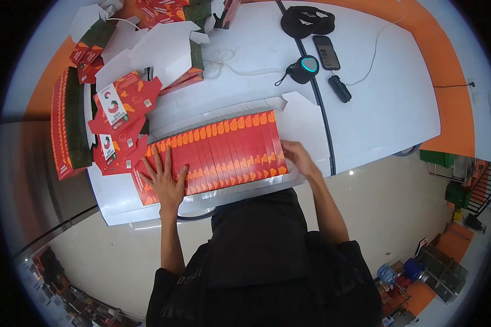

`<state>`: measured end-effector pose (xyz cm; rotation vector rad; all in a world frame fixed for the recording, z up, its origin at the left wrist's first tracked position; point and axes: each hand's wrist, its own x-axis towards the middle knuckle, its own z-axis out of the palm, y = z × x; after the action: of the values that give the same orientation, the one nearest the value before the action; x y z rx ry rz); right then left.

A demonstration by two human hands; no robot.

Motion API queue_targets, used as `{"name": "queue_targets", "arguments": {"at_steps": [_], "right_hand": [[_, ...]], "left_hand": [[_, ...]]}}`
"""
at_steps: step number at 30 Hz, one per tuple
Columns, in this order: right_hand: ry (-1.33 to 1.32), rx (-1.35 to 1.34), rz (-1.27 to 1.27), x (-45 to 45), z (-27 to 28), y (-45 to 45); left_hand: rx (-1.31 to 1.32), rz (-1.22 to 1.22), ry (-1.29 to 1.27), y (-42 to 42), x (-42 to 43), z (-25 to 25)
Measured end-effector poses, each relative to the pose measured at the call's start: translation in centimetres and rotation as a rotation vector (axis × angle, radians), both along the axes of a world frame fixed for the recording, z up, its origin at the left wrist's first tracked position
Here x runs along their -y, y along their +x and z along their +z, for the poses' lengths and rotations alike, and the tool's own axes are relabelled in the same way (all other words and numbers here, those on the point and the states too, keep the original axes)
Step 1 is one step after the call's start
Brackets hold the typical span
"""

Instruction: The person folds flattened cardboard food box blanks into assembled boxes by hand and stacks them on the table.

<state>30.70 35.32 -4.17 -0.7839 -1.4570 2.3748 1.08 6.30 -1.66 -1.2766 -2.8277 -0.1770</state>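
Note:
A long row of red and orange cartons stands packed side by side along the table's near edge. My left hand lies on the left part of the row with its fingers spread flat. At the right end, my right hand rests against the last carton; its fingertips are partly hidden and the fingers are bent. Behind and to the right of the row lies a white sheet-like flap. Beside the row's left end is a pile of flattened red cartons.
Open cartons with white insides fill the back left. Another carton row stands at the left edge. Toward the back right lie a black strap-like item, a phone, a round speaker-like device and a small black block with a cable.

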Motion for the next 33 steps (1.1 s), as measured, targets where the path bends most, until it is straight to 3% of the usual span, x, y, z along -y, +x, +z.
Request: {"name": "queue_targets", "arguments": {"at_steps": [2,3,5,8,11,14,20,29,32,33], "right_hand": [[0.185,-0.018,0.053,-4.4,-2.1,0.9],[0.354,0.021,-0.128,-5.4,-1.5,-0.1],[0.776,0.199,-0.24,-7.2,-0.2,-2.5],[0.964,0.267,0.005,-9.1,-1.6,-5.7],[1.089,0.454,0.345,-10.4,-3.6,-8.0],[1.195,0.526,0.395,-11.0,-3.4,-8.7],[1.088,0.436,0.47,-11.9,-3.4,-8.1],[0.808,0.062,-0.008,-7.8,-8.5,-9.0],[0.951,0.039,-0.174,-7.0,-4.5,-7.4],[1.032,0.129,-0.006,-7.4,-3.5,-5.4]], "left_hand": [[0.029,0.012,0.029,-0.1,0.1,0.2],[0.044,0.018,0.044,0.0,0.1,0.3],[0.069,-0.041,0.145,0.9,-0.7,0.4],[0.204,-0.209,0.256,3.9,-5.8,0.9],[0.168,-0.309,0.18,7.5,-12.5,1.8],[0.102,-0.323,0.092,8.1,-14.7,0.6],[0.122,-0.302,0.033,8.2,-14.9,1.0],[0.114,-0.328,0.028,8.1,-15.0,1.0],[0.121,-0.328,0.036,8.0,-14.9,0.7],[0.126,-0.323,0.034,8.1,-14.9,0.6]]}}
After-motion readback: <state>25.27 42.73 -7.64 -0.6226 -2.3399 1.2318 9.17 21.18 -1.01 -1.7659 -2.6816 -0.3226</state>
